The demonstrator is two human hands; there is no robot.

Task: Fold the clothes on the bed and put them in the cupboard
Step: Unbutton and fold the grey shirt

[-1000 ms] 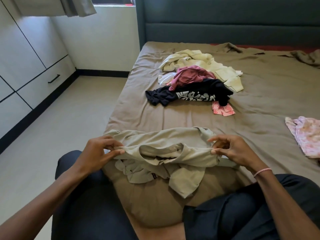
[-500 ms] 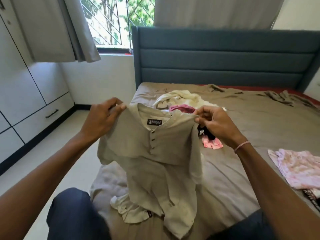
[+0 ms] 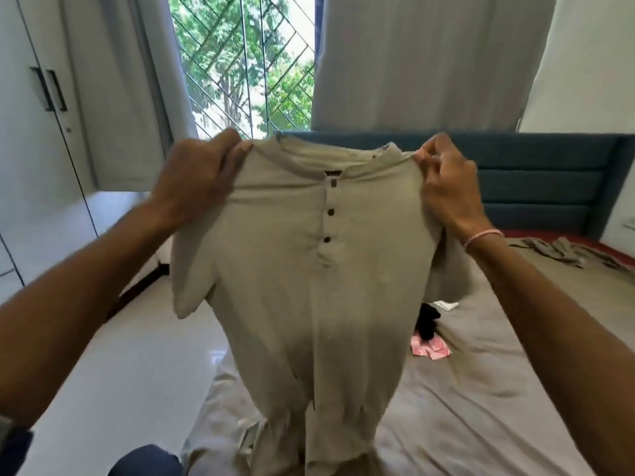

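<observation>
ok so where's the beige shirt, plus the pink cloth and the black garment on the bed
beige shirt (image 3: 309, 290): head view, on its chest below the buttons
pink cloth (image 3: 431, 349): head view, middle of the crumpled piece
black garment (image 3: 427, 324): head view, the part showing beside the shirt

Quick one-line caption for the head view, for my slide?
Left hand and right hand hold a beige buttoned shirt up by its shoulders over the grey-brown bed.

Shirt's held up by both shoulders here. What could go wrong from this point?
1. The left hand and right hand each pinch only a shoulder edge of the beige shirt; a slipping grip would likely drop one side.
2. Its hem looks bunched on the bed, so laying it flat may trap creases.
</observation>
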